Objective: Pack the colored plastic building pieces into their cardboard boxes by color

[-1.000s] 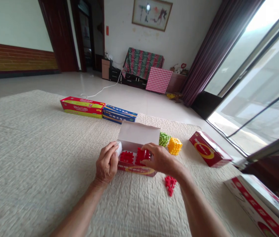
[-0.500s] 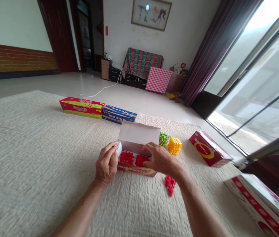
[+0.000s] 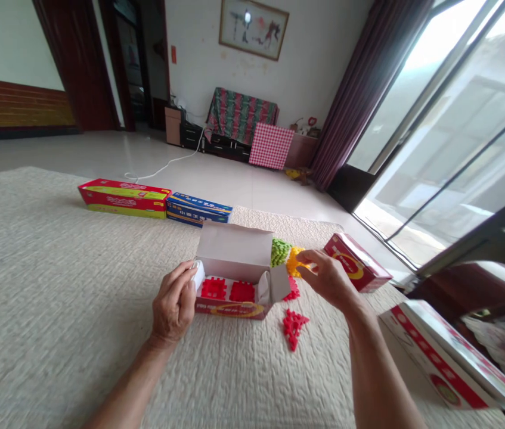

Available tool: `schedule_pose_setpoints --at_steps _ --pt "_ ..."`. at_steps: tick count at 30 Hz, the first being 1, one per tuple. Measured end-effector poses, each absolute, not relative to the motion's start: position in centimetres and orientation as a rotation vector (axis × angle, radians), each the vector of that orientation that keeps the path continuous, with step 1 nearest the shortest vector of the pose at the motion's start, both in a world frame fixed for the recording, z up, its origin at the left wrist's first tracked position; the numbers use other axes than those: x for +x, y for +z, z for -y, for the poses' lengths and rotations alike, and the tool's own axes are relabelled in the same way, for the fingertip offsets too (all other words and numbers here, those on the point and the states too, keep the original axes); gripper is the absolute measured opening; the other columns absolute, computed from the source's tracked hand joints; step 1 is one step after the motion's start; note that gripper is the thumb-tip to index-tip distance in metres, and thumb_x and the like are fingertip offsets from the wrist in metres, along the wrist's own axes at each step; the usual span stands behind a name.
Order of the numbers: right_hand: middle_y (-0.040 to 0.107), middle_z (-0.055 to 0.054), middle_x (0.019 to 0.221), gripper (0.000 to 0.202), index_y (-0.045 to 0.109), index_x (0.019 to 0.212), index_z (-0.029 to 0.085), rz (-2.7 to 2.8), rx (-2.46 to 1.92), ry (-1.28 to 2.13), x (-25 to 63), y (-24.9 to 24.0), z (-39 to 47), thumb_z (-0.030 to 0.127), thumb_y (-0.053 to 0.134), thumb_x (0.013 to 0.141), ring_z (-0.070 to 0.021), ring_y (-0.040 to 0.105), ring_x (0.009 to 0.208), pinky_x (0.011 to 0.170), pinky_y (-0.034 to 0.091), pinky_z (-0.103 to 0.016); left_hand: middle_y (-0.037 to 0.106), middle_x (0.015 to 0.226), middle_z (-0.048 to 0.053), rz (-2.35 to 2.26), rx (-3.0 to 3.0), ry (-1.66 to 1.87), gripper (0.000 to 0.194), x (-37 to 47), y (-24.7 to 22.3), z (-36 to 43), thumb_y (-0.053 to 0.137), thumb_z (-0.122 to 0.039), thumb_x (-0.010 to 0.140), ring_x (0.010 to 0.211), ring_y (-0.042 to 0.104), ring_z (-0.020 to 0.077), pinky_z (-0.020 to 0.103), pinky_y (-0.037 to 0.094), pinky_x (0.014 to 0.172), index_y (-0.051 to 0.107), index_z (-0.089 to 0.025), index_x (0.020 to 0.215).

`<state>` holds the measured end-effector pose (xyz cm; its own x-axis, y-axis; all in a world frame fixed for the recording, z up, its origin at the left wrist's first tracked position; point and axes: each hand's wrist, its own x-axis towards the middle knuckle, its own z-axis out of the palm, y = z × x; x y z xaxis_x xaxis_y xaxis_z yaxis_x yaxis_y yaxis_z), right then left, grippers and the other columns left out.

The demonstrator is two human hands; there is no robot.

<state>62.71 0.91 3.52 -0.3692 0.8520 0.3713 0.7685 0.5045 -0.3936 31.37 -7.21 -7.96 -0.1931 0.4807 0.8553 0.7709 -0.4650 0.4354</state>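
Left hand [image 3: 174,305] clasps one box [image 3: 229,309] holding two red pieces [image 3: 242,292]. Right hand [image 3: 330,279], half-open, perhaps touches one yellow block [image 3: 294,260].

Daylight enters through the window [image 3: 451,140] at right, overexposed near the top; the doorway [image 3: 132,71] lies dim, glare spots the framed picture [image 3: 256,31], and edge verticals lean.

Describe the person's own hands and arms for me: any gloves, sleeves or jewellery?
The left hand and right hand are ungloved. The left forearm and right forearm are bare, without sleeves in view. No watch, bracelet, cable or marking shows; no ring can be made out.
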Motion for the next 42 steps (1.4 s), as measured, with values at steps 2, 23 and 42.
schedule_pose_setpoints --at_steps 2,23,42 --pt "0.071 -0.007 0.101 0.025 0.066 0.1 0.019 2.333 -1.354 0.261 63.6 2.2 -1.3 0.02 0.058 0.077 -0.0205 0.068 0.088 0.082 0.053 -0.038 0.065 0.117 0.013 1.458 -1.82 -1.71 0.029 31.3 -8.0 7.2 0.043 -0.017 0.091 0.111 0.062 0.0224 0.039 0.049 0.097 0.063 -0.016 0.113" --pt "0.069 -0.009 0.102 0.028 0.063 0.106 0.021 2.29 -1.304 0.049 63.0 3.3 -0.9 0.027 0.062 0.079 -0.023 0.067 0.086 0.079 0.052 -0.04 0.065 0.117 0.013 1.485 -1.793 -1.725 0.029 31.5 -7.9 7.1 0.041 -0.019 0.093 0.111 0.061 0.0214 0.039 0.05 0.097 0.063 -0.016 0.112" --pt "0.068 -0.003 0.085 0.023 0.068 0.093 0.019 2.687 -0.904 0.521 47.9 2.7 0.9 0.015 0.069 0.071 -0.0151 0.062 0.073 0.07 0.047 -0.026 0.065 0.117 0.014 1.498 -1.782 -1.726 0.029 31.6 -7.8 7.2 0.042 -0.017 0.093 0.112 0.06 0.0219 0.04 0.051 0.097 0.062 -0.014 0.113"
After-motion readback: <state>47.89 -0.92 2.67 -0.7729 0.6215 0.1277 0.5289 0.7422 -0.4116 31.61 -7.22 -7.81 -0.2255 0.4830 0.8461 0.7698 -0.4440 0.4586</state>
